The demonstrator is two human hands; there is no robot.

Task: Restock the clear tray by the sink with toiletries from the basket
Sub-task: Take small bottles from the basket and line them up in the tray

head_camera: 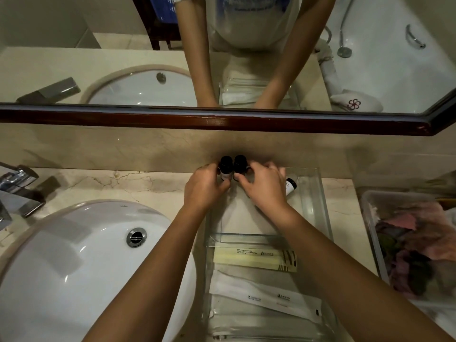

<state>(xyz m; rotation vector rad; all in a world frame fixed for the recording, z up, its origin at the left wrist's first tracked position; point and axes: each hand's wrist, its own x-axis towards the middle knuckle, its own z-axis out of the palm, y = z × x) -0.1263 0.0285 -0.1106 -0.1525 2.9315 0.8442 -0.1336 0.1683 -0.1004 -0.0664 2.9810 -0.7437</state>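
Flat packets [266, 299] lie nearest, filling the near part of the clear tray [318, 208], with a yellow packet [254, 258] just past them behind a low clear wall. Past that wall, the middle of the tray is bare.

At the far edge of the tray, close to the back wall, two small bottles with dark caps stand side by side, touching. The left hand [206, 186] curls its fingers and thumb around the left bottle [225, 167]. The right hand [265, 186] pinches the right bottle [239, 164] the same way. Both hands are closed on their bottles. A third bottle [291, 185] lies on its side near the far right corner of the tray, just beside the right hand.

The bottles are tall and thin, so I think they can tip. If one hand lets go with a bump, one bottle may knock the other down. The right wrist is close to the lying bottle, so pulling back fast could roll it.

Left of the tray is the white sink [74, 255], close to the tray's left edge. A bottle that falls that way could roll into it. The basket [370, 218] with more things sits well to the right, on the counter [111, 183].
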